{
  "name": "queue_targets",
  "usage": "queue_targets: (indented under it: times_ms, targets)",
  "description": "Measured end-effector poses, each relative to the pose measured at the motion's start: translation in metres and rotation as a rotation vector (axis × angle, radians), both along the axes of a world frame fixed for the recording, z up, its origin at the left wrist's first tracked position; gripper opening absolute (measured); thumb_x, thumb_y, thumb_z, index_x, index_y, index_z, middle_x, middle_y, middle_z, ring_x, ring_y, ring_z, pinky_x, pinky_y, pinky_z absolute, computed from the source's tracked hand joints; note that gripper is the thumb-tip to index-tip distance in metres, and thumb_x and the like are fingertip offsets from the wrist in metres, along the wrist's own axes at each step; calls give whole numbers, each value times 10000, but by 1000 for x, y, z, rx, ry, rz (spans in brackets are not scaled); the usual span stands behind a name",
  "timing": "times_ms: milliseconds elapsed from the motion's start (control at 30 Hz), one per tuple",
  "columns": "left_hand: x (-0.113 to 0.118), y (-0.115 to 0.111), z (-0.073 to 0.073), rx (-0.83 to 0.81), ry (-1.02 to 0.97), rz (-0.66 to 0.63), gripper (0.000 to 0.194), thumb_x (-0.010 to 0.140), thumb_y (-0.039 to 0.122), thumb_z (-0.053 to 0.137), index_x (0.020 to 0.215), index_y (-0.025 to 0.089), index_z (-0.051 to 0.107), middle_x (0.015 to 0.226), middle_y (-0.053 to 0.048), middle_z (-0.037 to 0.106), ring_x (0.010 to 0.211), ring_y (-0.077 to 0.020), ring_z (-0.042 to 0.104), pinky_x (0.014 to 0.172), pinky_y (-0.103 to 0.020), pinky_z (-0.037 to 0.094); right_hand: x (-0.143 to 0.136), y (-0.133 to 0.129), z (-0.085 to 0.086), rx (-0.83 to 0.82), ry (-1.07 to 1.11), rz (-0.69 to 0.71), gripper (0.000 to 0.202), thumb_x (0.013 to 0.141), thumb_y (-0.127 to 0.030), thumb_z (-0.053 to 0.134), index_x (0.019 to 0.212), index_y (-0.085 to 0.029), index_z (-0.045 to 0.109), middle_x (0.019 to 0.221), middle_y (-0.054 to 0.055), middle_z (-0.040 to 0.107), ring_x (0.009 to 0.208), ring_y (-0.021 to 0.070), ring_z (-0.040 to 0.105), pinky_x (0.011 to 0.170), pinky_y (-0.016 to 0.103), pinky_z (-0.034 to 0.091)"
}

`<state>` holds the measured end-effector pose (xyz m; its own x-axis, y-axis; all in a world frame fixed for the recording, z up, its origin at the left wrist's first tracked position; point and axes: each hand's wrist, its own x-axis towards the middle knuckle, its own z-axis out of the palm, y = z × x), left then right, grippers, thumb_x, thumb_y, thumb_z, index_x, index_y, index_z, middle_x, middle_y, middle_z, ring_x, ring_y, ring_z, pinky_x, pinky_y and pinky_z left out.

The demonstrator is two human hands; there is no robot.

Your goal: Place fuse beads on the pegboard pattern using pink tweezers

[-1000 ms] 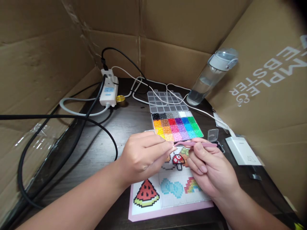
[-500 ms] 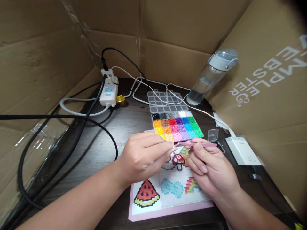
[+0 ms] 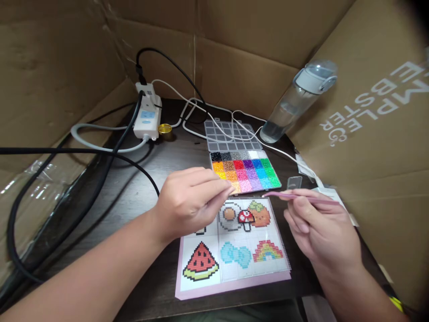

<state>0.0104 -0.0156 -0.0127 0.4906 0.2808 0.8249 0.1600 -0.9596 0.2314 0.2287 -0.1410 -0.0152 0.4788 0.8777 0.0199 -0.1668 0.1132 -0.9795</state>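
Note:
My left hand (image 3: 191,201) is pinched closed above the upper left of a pattern sheet (image 3: 187,250). Whatever sits between its fingertips, if anything, is too small to make out. Pink tweezers (image 3: 279,195) lie between the thumb and fingers of my right hand (image 3: 321,228), their bent tip pointing left, apart from the left hand. Below, a clear pegboard (image 3: 258,277) covers the right part of the sheet. On it is a red-and-white mushroom of beads (image 3: 246,217), among egg, persimmon, bow and rainbow pictures. A sorted bead box (image 3: 246,174) stands open just behind.
A clear water bottle (image 3: 284,107) stands at the back right. White cable (image 3: 278,149) crosses the bead box's lid (image 3: 231,134). At left are a power strip (image 3: 147,118), black cords (image 3: 115,152) and a small gold cup (image 3: 165,130). Cardboard walls (image 3: 244,76) surround the table.
My hands have separated: the right has moved right with the tweezers, and the left slightly left. The tweezer tip has come away from the left fingertips. The view has shifted a little.

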Motion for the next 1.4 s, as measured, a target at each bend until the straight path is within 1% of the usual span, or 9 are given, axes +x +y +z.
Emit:
queue_targets:
  times_ms: [67, 133, 200, 267, 433, 567, 700, 967, 1400]
  targets:
    - [-1, 2, 0, 1, -5, 25, 73, 840, 88, 709, 808, 152, 694, 706, -27, 714, 623, -139, 662, 593, -250, 525, 9, -11, -9, -60, -174, 11, 79, 804, -271, 805, 880, -259, 820, 853, 75, 813, 433, 50, 539, 412, 169, 452]
    - [-2, 4, 0, 5, -5, 55, 80, 851, 101, 696, 797, 159, 695, 688, -18, 704, 606, -135, 654, 568, -245, 511, 15, -19, -21, -108, -358, 19, 108, 786, -246, 820, 888, -280, 826, 878, 58, 817, 644, 137, 713, 567, 213, 581]
    - [-2, 6, 0, 3, -7, 78, 82, 859, 110, 685, 798, 162, 700, 680, -14, 701, 591, -131, 651, 550, -242, 500, 17, -23, -32, -122, -500, 25, 107, 795, -242, 810, 892, -282, 829, 900, 47, 817, 784, 194, 760, 736, 288, 635]
    - [-2, 7, 0, 0, -20, 89, 80, 860, 115, 684, 799, 165, 701, 682, -11, 704, 586, -130, 656, 548, -240, 502, 17, -23, -39, -132, -556, 28, 88, 819, -257, 787, 895, -271, 829, 909, 49, 816, 822, 227, 771, 814, 351, 644]
    - [-3, 9, 1, -2, -2, 128, 98, 880, 161, 664, 811, 217, 706, 688, 12, 712, 587, -138, 671, 525, -244, 505, 18, -20, -45, -175, -514, -3, 108, 840, -286, 766, 920, -243, 825, 891, 70, 815, 832, 263, 781, 793, 386, 658]
    - [-4, 9, 3, -21, 19, 143, 127, 898, 174, 641, 808, 238, 703, 668, 17, 703, 575, -140, 663, 508, -253, 491, 19, -21, -46, -166, -478, 36, 111, 848, -265, 761, 940, -262, 823, 937, 69, 815, 838, 247, 783, 808, 368, 654]
    - [-4, 8, 3, -26, 28, 130, 126, 892, 163, 645, 796, 228, 693, 655, 10, 688, 571, -146, 654, 506, -266, 477, 14, -20, -41, -130, -531, 100, 125, 856, -232, 752, 934, -299, 822, 930, 33, 817, 851, 225, 784, 845, 356, 648]
    - [-3, 7, 4, -23, 38, 137, 160, 915, 178, 614, 786, 239, 687, 645, 19, 683, 568, -144, 653, 499, -263, 475, 7, -14, -31, -107, -628, 167, 134, 856, -196, 730, 896, -278, 827, 920, 36, 816, 830, 228, 788, 765, 330, 671]
    - [-3, 6, 3, -63, 62, 145, 180, 937, 210, 590, 797, 260, 692, 636, 26, 665, 574, -151, 651, 517, -278, 478, 9, -15, -34, -118, -670, 202, 117, 874, -234, 723, 894, -283, 828, 932, 38, 815, 851, 233, 785, 805, 361, 667]
